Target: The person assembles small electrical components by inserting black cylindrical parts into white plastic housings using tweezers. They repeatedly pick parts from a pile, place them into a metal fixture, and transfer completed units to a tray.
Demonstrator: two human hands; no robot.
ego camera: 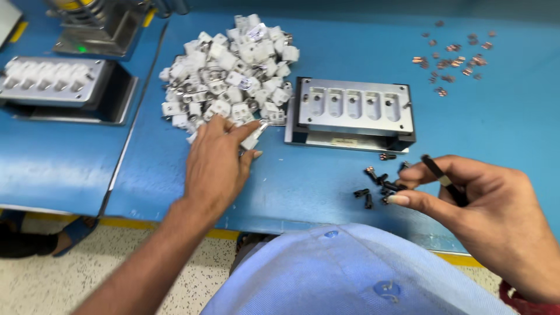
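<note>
My left hand (219,160) reaches into the near edge of a heap of small white plastic parts (230,70) on the blue table, with one white part (255,135) pinched between its fingers. My right hand (472,204) hovers at the front right, holding a thin black tool (443,178) between the fingers. Just left of it lie several small black screws (376,186). A grey metal fixture block (354,108) with a row of empty pockets sits between the heap and the right hand.
A second metal fixture (55,79) loaded with white parts stands at the far left, beside a machine base (99,26). Several small copper pieces (455,58) are scattered at the back right. The yellow-striped table edge (128,221) runs along the front.
</note>
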